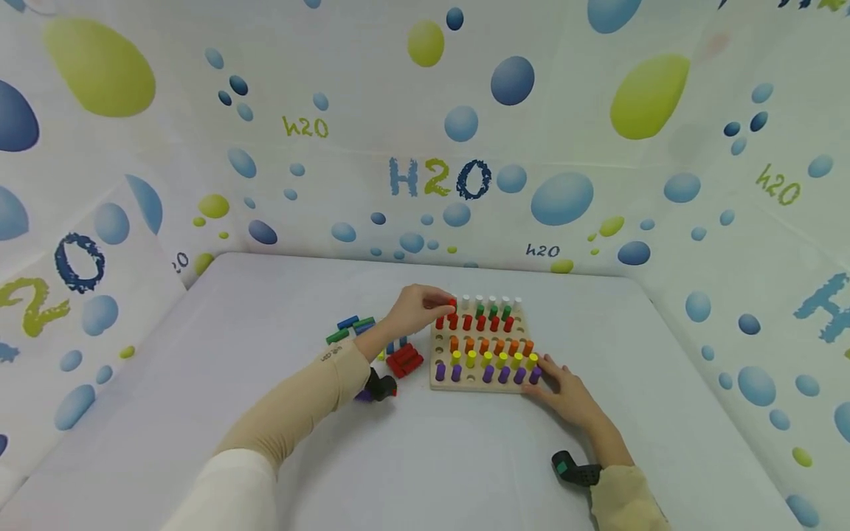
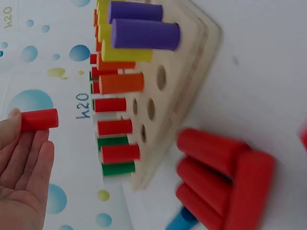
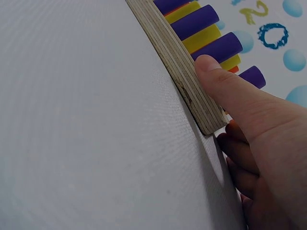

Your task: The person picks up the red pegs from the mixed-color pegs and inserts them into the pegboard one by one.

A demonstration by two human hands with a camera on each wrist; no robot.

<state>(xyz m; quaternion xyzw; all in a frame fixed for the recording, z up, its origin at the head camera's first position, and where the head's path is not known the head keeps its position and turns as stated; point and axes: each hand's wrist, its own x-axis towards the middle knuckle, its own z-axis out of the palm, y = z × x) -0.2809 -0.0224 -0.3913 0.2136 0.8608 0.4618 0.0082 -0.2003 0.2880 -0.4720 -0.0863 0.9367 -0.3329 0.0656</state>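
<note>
My left hand (image 1: 415, 310) pinches a red peg (image 2: 40, 120) between thumb and fingers, above the far left part of a wooden pegboard (image 1: 458, 385). My right hand (image 1: 569, 398) grips the near right corner of that board, the thumb (image 3: 230, 86) on its front edge and the other fingers by its right side. Rows of purple pegs (image 1: 488, 374), yellow pegs (image 1: 487, 359), orange pegs (image 1: 484, 346), red pegs (image 1: 481, 322), green pegs (image 1: 493, 311) and white pegs (image 1: 492, 302) stand in the board. Some holes are bare. My left hand partly hides the board's far left corner in the head view.
Left of the board lie a pile of loose red pegs (image 1: 405, 361), plus blue pegs (image 1: 348, 322) and green pegs (image 1: 337, 336). The left forearm covers part of this group. The white table (image 1: 465, 457) meets a patterned curtain (image 1: 372, 199) at the back and sides.
</note>
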